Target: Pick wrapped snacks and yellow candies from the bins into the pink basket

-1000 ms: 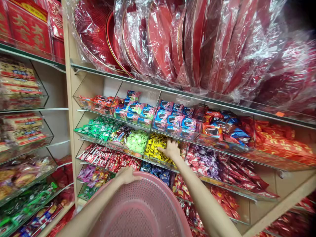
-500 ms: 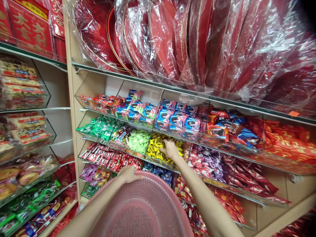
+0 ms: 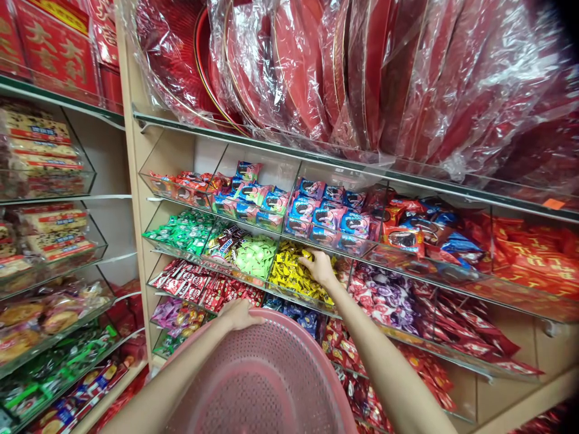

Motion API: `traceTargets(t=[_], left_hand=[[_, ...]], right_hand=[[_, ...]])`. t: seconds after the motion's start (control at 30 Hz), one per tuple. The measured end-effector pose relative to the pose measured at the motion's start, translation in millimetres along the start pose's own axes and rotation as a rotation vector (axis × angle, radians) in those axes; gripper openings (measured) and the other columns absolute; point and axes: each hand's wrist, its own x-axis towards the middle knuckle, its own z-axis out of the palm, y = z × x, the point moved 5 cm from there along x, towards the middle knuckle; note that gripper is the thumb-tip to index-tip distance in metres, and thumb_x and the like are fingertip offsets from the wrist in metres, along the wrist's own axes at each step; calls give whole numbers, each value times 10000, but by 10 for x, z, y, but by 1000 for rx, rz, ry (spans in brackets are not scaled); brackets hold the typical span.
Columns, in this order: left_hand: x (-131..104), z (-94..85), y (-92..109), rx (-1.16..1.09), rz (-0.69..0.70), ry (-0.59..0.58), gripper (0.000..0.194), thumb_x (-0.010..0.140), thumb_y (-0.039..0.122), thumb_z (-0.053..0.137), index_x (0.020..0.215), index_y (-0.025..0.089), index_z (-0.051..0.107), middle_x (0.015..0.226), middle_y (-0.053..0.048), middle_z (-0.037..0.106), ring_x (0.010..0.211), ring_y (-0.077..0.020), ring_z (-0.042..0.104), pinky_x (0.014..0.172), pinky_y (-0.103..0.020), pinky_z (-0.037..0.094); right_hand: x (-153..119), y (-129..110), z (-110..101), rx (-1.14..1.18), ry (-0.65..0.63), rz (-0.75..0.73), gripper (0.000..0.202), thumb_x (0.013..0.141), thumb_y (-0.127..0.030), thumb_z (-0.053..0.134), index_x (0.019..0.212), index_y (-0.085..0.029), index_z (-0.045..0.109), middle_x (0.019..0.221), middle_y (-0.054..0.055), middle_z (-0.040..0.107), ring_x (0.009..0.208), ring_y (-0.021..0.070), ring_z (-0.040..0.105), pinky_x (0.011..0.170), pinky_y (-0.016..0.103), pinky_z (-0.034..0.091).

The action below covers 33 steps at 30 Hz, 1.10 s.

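My left hand (image 3: 238, 314) grips the upper left rim of a pink perforated plastic basket (image 3: 312, 361), fingers wrapped over its edge. The basket's visible inside is bare. My right hand (image 3: 318, 268) is in a clear compartment of small yellow-wrapped candies (image 3: 287, 268), just over the pile. Its fingers are bent and apart, and no candy shows between them. Light green candies (image 3: 256, 256) lie left of the yellow ones, and purple and white wrapped candies (image 3: 380, 295) lie to the right, beyond a divider.
Round red trays (image 3: 298, 72) in clear plastic stand on the glass shelf above. Blue and pink snack packs (image 3: 328, 214) fill the tier below it. Shelves at the left hold wrapped biscuits (image 3: 49, 232). Clear dividers and shelf edges surround my right hand.
My right hand has shifted slightly right over the yellow candies, and its fingers sit a little higher. My left hand still holds the basket rim. The view has moved slightly.
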Motion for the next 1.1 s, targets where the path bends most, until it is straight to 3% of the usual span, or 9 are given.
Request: traceTargets(t=[0.17,0.27,0.37,0.53,0.7,0.9,1.1], left_hand=[[-1,-3,-24,4,-8,6,649,589,782,452,806,198,637,907,-113,684,838,-290,635,663,-339,477],[-8,-8,-44,10,-16,8,677,585,794,442,837,195,633,949,-122,678,868,-297,630,684,-346,481],[-13,-5,-56,16,-18,7,702,582,808,428,855,194,629,972,-128,673,896,-307,623,715,-362,483],[-17,6,-51,22,-25,2,708,577,816,423,840,193,634,947,-127,678,874,-304,632,696,-358,486],[-44,-1,-13,20,-26,-16,703,579,816,422,825,197,649,910,-127,689,867,-299,640,678,-335,485],[-63,-14,30,17,-7,-28,632,612,782,433,814,228,661,922,-95,695,884,-280,639,693,-312,478],[-75,-6,-11,23,-11,-19,698,592,811,414,829,202,658,936,-123,688,876,-303,636,693,-342,485]], right_hand=[[-15,15,-42,468,135,252,285,639,-355,693,854,-202,584,825,12,631,845,166,580,695,300,531],[-103,-13,-24,734,114,418,192,696,-302,666,784,-200,529,696,-28,591,666,94,563,590,225,540],[-269,-93,25,956,-13,542,120,766,-253,611,766,-188,511,650,-36,577,558,62,544,512,170,513],[-698,-281,133,1194,-217,627,118,802,-283,589,828,-185,529,703,-21,614,563,58,560,462,135,464],[-1326,-449,458,1400,-469,718,192,839,-332,541,921,-160,563,682,-23,604,538,40,549,424,103,401],[-2082,-282,1005,1280,-656,945,271,808,-402,559,877,-140,578,686,-11,612,501,36,539,390,102,352],[-2553,35,1305,740,-941,767,325,711,-483,622,853,-192,620,757,-5,623,518,57,513,396,146,336]])
